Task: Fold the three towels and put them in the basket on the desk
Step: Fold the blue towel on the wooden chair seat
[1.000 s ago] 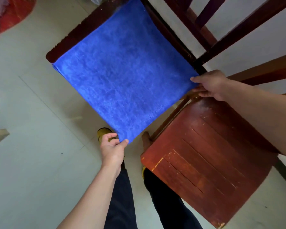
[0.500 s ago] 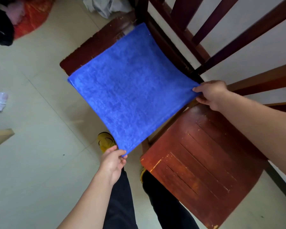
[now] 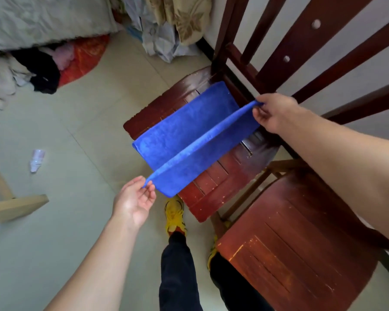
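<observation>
Over the far chair's seat (image 3: 213, 187), between its back rail and its front corner, the towel (image 3: 184, 131) is stretched and half doubled: one part lies sloping over the slats, the other hangs from a raised edge that runs as a taut ridge. That ridge is the long axis, slanting from the rear right of the seat down to its near left corner, and each end is held. The right hand (image 3: 276, 113) pinches the far end between thumb and fingers, close to the back rail; the left hand (image 3: 134, 202), palm up and loosely open, nips the near corner with its fingertips (image 3: 147, 189). The fold probably closes by carrying this ridge across the lying part, both hands moving together.
</observation>
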Tool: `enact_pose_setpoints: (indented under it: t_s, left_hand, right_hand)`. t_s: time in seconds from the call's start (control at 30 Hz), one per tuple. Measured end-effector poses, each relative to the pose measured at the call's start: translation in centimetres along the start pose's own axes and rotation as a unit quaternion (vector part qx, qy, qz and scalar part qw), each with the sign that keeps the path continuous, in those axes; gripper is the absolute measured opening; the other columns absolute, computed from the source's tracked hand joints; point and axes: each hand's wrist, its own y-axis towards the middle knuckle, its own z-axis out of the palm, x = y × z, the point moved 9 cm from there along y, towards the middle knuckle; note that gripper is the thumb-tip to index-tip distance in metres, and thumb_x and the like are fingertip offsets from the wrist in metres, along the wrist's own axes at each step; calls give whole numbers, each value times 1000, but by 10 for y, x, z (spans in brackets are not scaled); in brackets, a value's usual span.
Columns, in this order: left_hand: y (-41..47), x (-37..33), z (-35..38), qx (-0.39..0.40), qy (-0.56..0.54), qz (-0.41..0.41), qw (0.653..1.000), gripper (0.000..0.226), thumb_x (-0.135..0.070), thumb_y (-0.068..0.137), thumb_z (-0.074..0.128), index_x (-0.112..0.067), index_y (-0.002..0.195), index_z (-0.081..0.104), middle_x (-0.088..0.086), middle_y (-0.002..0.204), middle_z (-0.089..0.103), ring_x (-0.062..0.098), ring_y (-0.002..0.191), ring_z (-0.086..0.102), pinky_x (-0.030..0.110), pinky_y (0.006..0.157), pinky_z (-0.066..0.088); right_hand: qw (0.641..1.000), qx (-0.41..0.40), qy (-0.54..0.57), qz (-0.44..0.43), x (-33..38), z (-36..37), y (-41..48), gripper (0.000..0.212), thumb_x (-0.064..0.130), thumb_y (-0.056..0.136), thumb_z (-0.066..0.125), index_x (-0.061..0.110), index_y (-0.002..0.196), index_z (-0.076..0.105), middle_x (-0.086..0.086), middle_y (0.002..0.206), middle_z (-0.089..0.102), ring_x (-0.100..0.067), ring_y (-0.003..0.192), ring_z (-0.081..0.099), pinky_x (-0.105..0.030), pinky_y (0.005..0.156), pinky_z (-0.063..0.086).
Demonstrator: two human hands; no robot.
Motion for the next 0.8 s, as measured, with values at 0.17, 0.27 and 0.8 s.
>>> enact_pose_setpoints:
  t_s: [0.17,0.27,0.8]
  left_hand:
    - [50,-42,15,-12,-19,-23,999,9,-6,96,50,-9,90,56,8,82,59,12,66,58,21,54,49]
    - [81,-55,21,-25,-10,-54,998,10,-5,96,50,-5,87,55,9,82,60,13,69,61,20,48,51]
    - [111,-86,142,142,606,228,749,21,-14,88,64,-14,109,61,-7,64,49,17,71,52,23,56,36]
  right_hand:
    - [1000,-3,-17,-8,13,52,34,7,8,90,63,10,87,58,-5,71,51,-10,49,54,-15,40,45]
    - [1000,-16,-17,-8,14,75,52,23,8,88,67,10,110,60,-6,74,56,-10,37,57,-17,40,46]
    - [977,101,-157,107,-65,131,50,15,28,97,52,23,109,59,3,99,71,-12,85,71,-30,73,48]
